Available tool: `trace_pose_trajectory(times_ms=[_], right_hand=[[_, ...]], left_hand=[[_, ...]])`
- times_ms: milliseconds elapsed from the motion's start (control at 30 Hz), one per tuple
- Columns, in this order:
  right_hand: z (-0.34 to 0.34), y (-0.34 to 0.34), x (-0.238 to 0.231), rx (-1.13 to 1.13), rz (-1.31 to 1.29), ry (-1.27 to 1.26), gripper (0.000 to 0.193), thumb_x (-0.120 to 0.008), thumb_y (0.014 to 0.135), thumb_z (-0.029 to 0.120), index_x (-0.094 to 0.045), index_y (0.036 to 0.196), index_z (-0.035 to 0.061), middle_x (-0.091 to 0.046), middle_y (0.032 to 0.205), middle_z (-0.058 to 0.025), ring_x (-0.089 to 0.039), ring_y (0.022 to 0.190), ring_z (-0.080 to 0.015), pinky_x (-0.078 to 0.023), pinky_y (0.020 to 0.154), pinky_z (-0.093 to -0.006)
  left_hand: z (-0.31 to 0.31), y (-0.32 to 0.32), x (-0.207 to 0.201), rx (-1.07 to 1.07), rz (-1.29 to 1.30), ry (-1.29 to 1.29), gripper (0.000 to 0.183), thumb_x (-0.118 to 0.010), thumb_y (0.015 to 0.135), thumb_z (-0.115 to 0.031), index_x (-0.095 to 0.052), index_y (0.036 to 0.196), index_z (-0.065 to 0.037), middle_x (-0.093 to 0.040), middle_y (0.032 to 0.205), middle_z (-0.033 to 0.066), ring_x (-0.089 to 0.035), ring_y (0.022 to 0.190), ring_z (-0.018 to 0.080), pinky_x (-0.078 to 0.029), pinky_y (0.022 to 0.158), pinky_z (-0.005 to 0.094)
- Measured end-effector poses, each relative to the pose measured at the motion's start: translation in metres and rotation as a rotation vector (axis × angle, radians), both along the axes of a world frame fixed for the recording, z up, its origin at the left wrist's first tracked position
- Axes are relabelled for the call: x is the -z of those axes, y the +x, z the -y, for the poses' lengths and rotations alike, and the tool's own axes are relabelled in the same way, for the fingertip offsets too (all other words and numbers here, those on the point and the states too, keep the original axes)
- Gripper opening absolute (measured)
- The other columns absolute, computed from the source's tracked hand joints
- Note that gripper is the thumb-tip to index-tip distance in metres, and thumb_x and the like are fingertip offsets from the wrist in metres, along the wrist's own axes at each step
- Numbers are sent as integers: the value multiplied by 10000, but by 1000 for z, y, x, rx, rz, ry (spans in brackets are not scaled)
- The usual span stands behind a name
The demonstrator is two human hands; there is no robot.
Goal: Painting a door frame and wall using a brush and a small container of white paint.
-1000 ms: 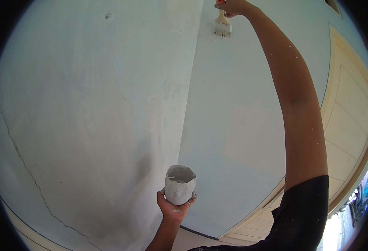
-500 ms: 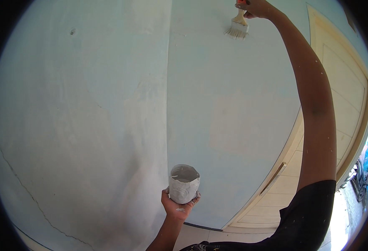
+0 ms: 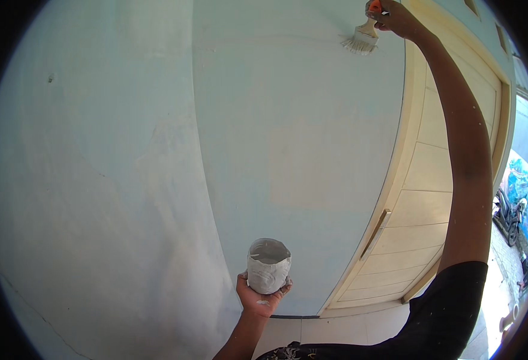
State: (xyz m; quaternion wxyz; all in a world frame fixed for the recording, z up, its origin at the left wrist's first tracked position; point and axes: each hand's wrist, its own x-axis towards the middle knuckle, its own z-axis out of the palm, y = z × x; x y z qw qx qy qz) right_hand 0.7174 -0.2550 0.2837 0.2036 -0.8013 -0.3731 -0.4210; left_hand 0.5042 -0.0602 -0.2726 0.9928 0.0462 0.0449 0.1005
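Observation:
High on the right, my right hand [image 3: 394, 19] grips the handle of a paintbrush [image 3: 365, 37]. Its handle is red at the top, and its pale, splayed bristles touch or nearly touch the light blue wall [image 3: 300, 90]; I cannot tell which. Low in the middle, my left hand [image 3: 262, 298] cups a paint-smeared, ragged-rimmed pot [image 3: 269, 270] from below, holding it upright. Greyish white paint shows inside the pot. Dried paint marks my left palm and fingers.
A cream panelled door [image 3: 417, 207] with a long handle [image 3: 377, 233] stands right of the wall section. The left wall [image 3: 96, 210] meets it at a corner and bears a crack low down. Outside at far right, a motorcycle [image 3: 509, 216] stands near blue sheeting [image 3: 521, 180].
The view has swung right, so more of the door and the outside shows. My right hand and the brush have shifted right toward the door frame; the pot stays in my left hand.

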Motion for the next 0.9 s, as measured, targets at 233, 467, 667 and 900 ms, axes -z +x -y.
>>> trace_pose_trajectory(times_ms=[233,467,667,900], right_hand=[[75,15,2,6,-8,87,144,-650,930,161,-636,963,21,-646,862,-48,-627,759,-121,-542,710,-287],[110,22,10,170,116,38,93,-655,922,129,-623,924,42,-620,830,-27,-579,744,-107,-524,683,-279],[74,-9,15,-103,121,235,133,-639,945,162,-616,918,34,-625,832,-32,-583,718,-113,-542,675,-285],[-77,-58,41,-441,458,-276,179,-594,982,232,-618,1038,64,-676,948,-93,-665,858,-198,-565,806,-309]], left_hand=[[10,8,8,72,64,4,672,-314,868,-464,-441,1354,-18,-526,1190,246,-550,1015,382,-473,783,493],[11,9,3,107,35,13,675,-306,873,-480,-453,1343,-19,-543,1140,253,-558,975,382,-482,761,489],[9,5,-4,65,-26,10,674,-310,863,-463,-459,1328,1,-544,1133,250,-556,947,375,-479,759,495],[18,7,0,22,-24,4,669,-318,851,-440,-443,1350,-13,-528,1188,227,-543,987,359,-465,793,506]])
